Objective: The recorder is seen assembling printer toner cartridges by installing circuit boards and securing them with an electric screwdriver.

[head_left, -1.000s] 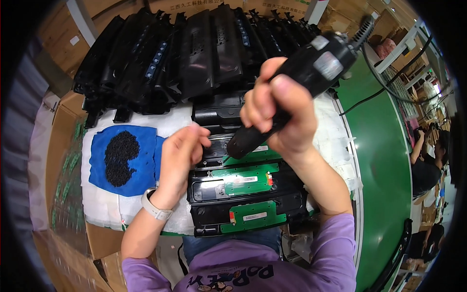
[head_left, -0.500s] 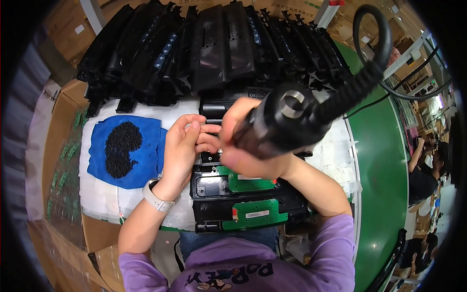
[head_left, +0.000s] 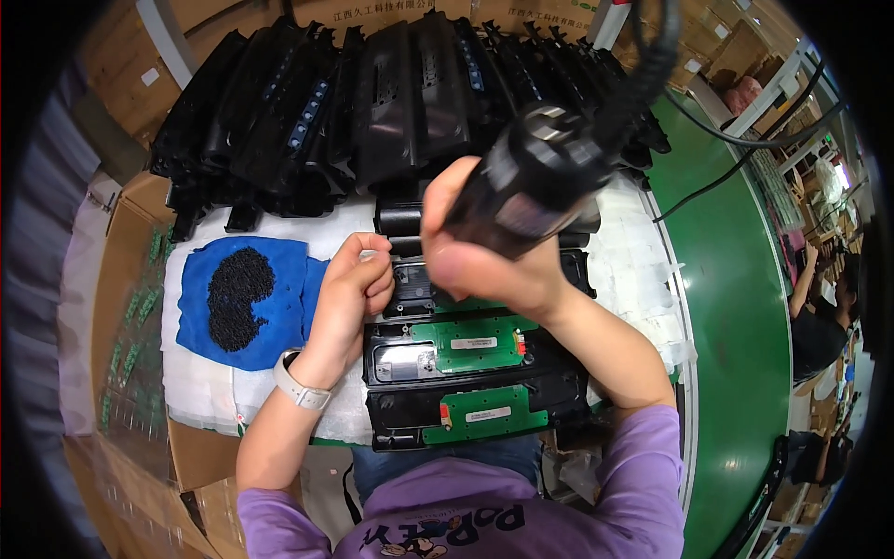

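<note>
In my right hand [head_left: 498, 275] is a thick black electric screwdriver [head_left: 526, 191], its cable rising to the upper right; its tip is hidden behind the hand. The hand is over a row of long black plastic housings [head_left: 563, 363], some fitted with green circuit boards [head_left: 498, 410]. My left hand [head_left: 349, 289] rests beside the left ends of these housings. Its fingers are curled, thumb against forefinger, and whatever they may pinch is too small to see. To its left a heap of small black screws [head_left: 233, 298] lies on a blue cloth [head_left: 194, 289].
Stacked black plastic housings [head_left: 396, 121] fill the far side of the white-covered table [head_left: 633, 270]. Cardboard boxes [head_left: 130, 252] and green boards under clear plastic stand at the left. To the right is a green floor [head_left: 736, 307], with other people [head_left: 829, 317] farther off.
My right hand and the screwdriver have moved slightly up and left in the view. The fingers of my left hand have curled in, and more of the circuit board below shows.
</note>
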Demonstrator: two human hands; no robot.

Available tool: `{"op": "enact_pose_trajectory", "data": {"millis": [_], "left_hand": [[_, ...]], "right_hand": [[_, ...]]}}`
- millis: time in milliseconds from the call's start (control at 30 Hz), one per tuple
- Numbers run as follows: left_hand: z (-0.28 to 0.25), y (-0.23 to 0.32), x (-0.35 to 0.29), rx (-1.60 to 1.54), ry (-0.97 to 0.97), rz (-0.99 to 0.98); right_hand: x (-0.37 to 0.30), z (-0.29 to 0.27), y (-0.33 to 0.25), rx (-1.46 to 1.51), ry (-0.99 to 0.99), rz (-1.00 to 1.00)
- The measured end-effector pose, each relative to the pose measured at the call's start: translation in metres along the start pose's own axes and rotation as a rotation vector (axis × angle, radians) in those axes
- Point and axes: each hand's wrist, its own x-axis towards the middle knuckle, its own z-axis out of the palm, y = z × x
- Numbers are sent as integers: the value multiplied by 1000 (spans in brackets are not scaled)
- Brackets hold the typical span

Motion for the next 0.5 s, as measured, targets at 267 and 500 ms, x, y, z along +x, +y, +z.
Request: {"op": "enact_pose_trajectory", "data": {"millis": [267,500], "left_hand": [[3,0,-5,-156,-225,-5],[1,-2,-8,-147,-304,15]], "right_hand": [[7,-24,-34,290,-57,-332],[6,-20,-39,353,105,-388]]}}
